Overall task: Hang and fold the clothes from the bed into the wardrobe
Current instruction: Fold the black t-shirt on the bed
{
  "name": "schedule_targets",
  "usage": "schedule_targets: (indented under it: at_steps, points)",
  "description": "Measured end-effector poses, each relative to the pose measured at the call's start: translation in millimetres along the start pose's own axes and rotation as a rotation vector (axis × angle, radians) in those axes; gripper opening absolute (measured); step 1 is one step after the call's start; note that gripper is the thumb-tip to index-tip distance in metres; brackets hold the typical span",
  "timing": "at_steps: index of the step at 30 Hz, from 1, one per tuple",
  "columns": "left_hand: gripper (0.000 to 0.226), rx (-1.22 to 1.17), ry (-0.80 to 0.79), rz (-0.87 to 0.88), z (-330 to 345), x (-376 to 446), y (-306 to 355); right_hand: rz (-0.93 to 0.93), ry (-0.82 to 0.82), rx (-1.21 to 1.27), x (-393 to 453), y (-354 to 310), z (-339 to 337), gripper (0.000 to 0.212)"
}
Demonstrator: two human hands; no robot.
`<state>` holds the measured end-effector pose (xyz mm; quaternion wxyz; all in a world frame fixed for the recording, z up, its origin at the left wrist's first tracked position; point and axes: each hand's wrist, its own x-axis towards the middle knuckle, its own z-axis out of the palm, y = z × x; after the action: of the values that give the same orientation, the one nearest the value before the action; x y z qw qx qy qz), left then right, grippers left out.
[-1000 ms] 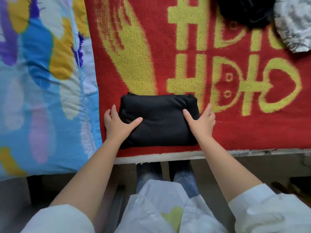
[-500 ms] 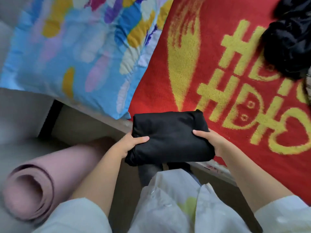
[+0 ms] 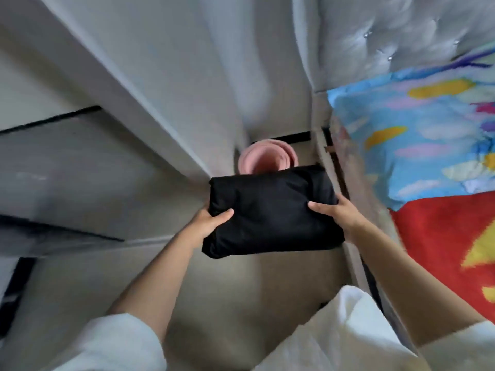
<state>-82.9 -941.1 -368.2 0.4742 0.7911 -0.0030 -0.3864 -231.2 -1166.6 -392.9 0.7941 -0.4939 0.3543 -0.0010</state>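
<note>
Both hands have lifted the folded black fabric bundle (image 3: 270, 212) off the red-and-yellow woven blanket (image 3: 439, 245) and swung it away from the bed, so it now hangs in mid-air over the floor. Left hand (image 3: 207, 223) grips the bundle's near-left corner, thumb on top; right hand (image 3: 337, 214) clamps the right edge the same way. Beyond it a rolled pink foam mat (image 3: 263, 159) stands by the pale wall. With only 2 edge grips, the middle could sag and the folds slip open before it reaches the wardrobe, which is not clearly in view.
</note>
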Motion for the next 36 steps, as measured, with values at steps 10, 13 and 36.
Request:
schedule_targets:
  at_steps: [10, 13, 36]
  points:
    - [0.020, -0.398, 0.543, 0.055, -333, -245, -190, -0.026, -0.535, -0.332, -84, 94, 414, 0.019]
    - [0.025, -0.478, 0.622, 0.070, -412, -293, -224, -0.050, -0.667, -0.386, -107, 111, 517, 0.005]
    - [0.011, -0.416, 0.908, 0.007, -984, -164, -110, -0.354, -0.796, -0.152, 20, 16, 1068, 0.039]
